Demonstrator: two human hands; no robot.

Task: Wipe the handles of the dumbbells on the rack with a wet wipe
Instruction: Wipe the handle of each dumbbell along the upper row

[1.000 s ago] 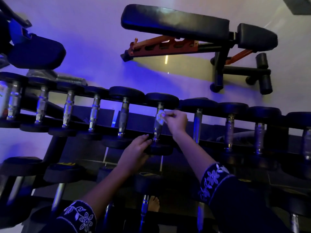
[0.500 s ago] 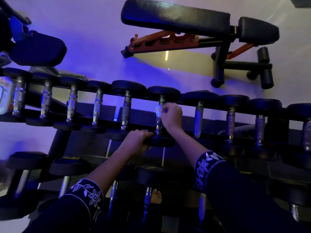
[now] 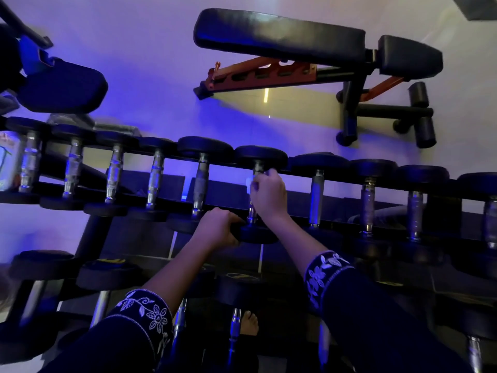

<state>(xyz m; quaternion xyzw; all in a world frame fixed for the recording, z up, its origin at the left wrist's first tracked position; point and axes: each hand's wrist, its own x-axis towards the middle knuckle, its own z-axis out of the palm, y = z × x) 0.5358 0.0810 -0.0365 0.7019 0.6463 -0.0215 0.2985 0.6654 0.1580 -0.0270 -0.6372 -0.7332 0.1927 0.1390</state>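
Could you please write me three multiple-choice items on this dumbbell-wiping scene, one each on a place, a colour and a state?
1. Where is the left hand?
A. on the near head of the dumbbell being wiped
B. on a kettlebell
C. in a pocket

2. What colour is the strut of the bench?
A. green
B. orange
C. white

3. The wipe is:
A. folded in a box
B. held on the handle by the right hand
C. draped over a rail

Key:
1 A: its fingers curl over the black near head.
2 B: the slotted strut under the pad is orange.
3 B: it shows white at the right hand's fingers, on the handle.
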